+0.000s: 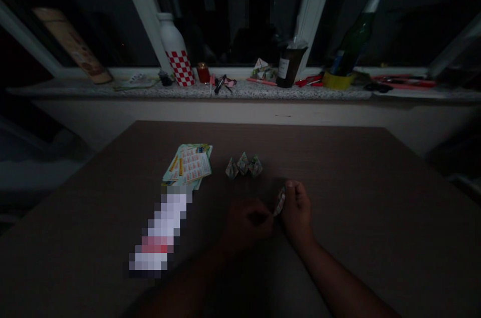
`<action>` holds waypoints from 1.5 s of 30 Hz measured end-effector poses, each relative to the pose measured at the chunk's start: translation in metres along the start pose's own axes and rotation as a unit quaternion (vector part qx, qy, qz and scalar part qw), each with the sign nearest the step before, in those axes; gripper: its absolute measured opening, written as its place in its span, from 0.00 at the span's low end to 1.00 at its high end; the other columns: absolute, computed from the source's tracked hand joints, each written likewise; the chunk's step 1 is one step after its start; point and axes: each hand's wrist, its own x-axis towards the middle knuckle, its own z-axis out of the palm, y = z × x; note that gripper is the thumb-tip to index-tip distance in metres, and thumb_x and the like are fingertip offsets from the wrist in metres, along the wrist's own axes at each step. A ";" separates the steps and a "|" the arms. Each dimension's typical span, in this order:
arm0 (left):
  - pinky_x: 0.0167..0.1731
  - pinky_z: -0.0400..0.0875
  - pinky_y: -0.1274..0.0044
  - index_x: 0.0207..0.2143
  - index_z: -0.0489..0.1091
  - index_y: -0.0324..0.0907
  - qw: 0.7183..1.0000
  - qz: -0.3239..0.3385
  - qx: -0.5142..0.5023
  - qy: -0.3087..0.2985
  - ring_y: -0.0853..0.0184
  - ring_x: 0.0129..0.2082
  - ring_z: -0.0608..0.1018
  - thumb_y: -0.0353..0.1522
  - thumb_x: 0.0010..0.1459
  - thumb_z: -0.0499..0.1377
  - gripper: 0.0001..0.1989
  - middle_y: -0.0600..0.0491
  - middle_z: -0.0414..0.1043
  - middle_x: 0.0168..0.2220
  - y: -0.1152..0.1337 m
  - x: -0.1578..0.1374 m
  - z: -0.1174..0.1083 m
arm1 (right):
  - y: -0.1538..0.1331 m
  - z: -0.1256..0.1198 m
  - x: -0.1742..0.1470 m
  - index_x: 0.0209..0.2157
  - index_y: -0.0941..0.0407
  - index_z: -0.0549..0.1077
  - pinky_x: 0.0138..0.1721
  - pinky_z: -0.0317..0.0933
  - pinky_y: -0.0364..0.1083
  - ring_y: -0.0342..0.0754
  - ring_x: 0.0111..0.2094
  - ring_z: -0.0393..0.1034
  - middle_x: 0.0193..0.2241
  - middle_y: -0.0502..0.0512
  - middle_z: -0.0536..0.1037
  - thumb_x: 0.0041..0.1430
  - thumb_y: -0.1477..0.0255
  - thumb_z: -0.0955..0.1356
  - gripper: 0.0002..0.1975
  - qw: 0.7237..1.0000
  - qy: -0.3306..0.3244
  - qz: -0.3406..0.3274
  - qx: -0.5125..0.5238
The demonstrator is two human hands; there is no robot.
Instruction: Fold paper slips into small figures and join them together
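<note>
- Head view, right hand: the right hand (298, 210) grasps a small folded paper piece (279, 202) between thumb and fingers above the table (345, 157). Gripping it from the right leaves its left face uncovered toward the other hand, probably for easy access.
- Head view, left hand: the left hand (250, 220) is curled with its fingertips at the piece's lower end, perhaps to steady or press that edge. It lies in deep shadow, so I cannot tell whether it pinches the paper or only meets it.
- Head view, beyond the hands: three folded paper shapes (243, 164) sit in a close row, points up, likely grouped there to stay out of the working space.
- Head view, left of the row: printed sheets (195, 165) lie in a loose, overlapping pile, seemingly within reach of the left hand. A bright, pixelated object (165, 223) lies just nearer; what it is cannot be told.
- Head view, back: a checkered bottle (180, 60), a dark cup (289, 65) and a green bottle (355, 37) stand along the windowsill (240, 91), which presumably keeps them away from the hands.
</note>
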 end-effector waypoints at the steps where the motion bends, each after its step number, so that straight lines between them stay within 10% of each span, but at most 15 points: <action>1: 0.26 0.64 0.80 0.20 0.70 0.39 1.000 0.011 0.001 -0.017 0.70 0.23 0.72 0.28 0.47 0.60 0.05 0.53 0.72 0.22 0.001 -0.001 0.001 | 0.000 0.000 -0.001 0.30 0.54 0.63 0.23 0.55 0.42 0.43 0.21 0.58 0.20 0.46 0.63 0.61 0.54 0.59 0.17 1.000 0.006 0.001 -0.004; 15: 0.24 0.57 0.80 0.23 0.68 0.39 0.995 -0.073 -0.006 -0.061 0.71 0.23 0.66 0.38 0.57 0.53 0.14 0.56 0.64 0.21 -0.004 0.008 -0.002 | -0.017 0.004 -0.006 0.33 0.56 0.68 0.24 0.56 0.41 0.43 0.23 0.62 0.21 0.48 0.68 0.60 0.60 0.61 0.14 0.990 -0.056 -0.045 -0.123; 23: 0.23 0.57 0.81 0.21 0.66 0.38 0.966 -0.183 -0.181 0.017 0.73 0.21 0.63 0.37 0.49 0.57 0.11 0.58 0.61 0.19 -0.009 0.014 -0.014 | -0.017 0.003 -0.013 0.22 0.56 0.65 0.14 0.49 0.39 0.38 0.14 0.53 0.13 0.44 0.59 0.58 0.53 0.62 0.22 0.960 -0.267 0.084 0.016; 45: 0.22 0.58 0.81 0.24 0.69 0.36 0.954 -0.185 -0.225 -0.071 0.74 0.20 0.64 0.44 0.51 0.59 0.18 0.57 0.64 0.20 -0.019 0.010 -0.010 | -0.006 0.003 -0.011 0.18 0.57 0.64 0.16 0.50 0.39 0.39 0.16 0.55 0.14 0.46 0.63 0.58 0.54 0.62 0.24 0.972 -0.212 0.084 0.048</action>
